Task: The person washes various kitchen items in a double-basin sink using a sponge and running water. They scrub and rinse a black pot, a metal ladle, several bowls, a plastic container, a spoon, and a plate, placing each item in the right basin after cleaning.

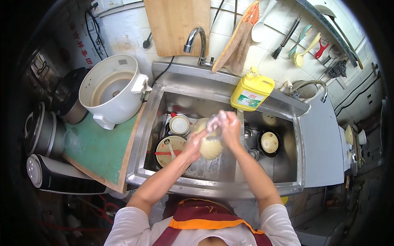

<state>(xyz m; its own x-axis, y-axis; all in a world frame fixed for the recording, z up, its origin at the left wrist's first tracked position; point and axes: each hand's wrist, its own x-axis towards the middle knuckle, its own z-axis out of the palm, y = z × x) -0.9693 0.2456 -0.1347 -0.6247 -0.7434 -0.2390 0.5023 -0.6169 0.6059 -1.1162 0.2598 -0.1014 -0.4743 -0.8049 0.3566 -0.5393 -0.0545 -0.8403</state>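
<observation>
Both my hands meet above the left basin (200, 172) of a stainless-steel sink. In my left hand (194, 145) is a clear, bowl-like vessel (218, 135), its outline blurred. My right hand (231, 126) presses a pale, soapy scrubbing cloth or mesh (214, 123) against it; suds cover the fingers. A cream fluted bowl (211, 150) shows just below the vessel; whether a hand touches it is unclear. To the left in the basin are a white bowl (179, 125) and a dark-rimmed cream plate or bowl (166, 146) with a red utensil (163, 153) and a pale spoon (171, 151).
The right basin (281, 167) holds a cream bowl (270, 142) inside a dark one. A yellow detergent jug (253, 90) stands behind the divider, near a chrome faucet (200, 43). A white cooker body (112, 92) occupies the green counter (95, 147) at left. Utensils hang on the wall.
</observation>
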